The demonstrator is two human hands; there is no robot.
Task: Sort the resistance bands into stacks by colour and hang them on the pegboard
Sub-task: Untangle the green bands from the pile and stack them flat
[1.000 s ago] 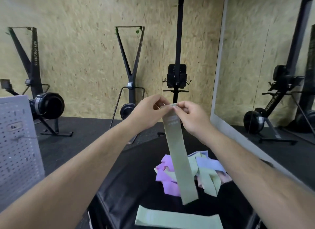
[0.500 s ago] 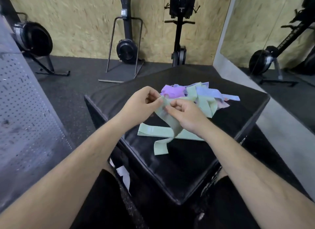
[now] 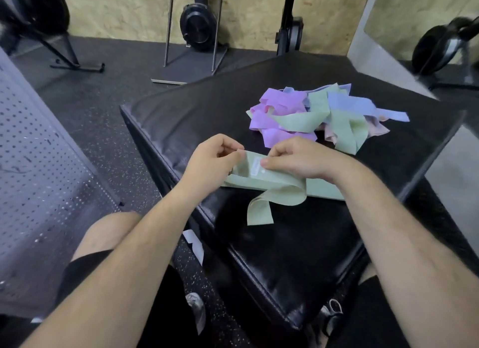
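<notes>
Head view: left hand (image 3: 210, 158) and right hand (image 3: 303, 158) sit close together, each pinching one end of a pale green resistance band (image 3: 285, 196) between thumb and fingertips. A small white label on the band shows between the two grips. The rest of this band curls down onto the black padded box (image 3: 259, 257), and its free end lies just in front of the hands. It rests across a second green band (image 3: 324, 189) lying flat on the box. Farther back on the box is a tangled pile of bands (image 3: 324, 114) in purple, blue, green and pink. A grey pegboard (image 3: 39, 153) stands at the left on the speckled floor (image 3: 103, 109).
</notes>
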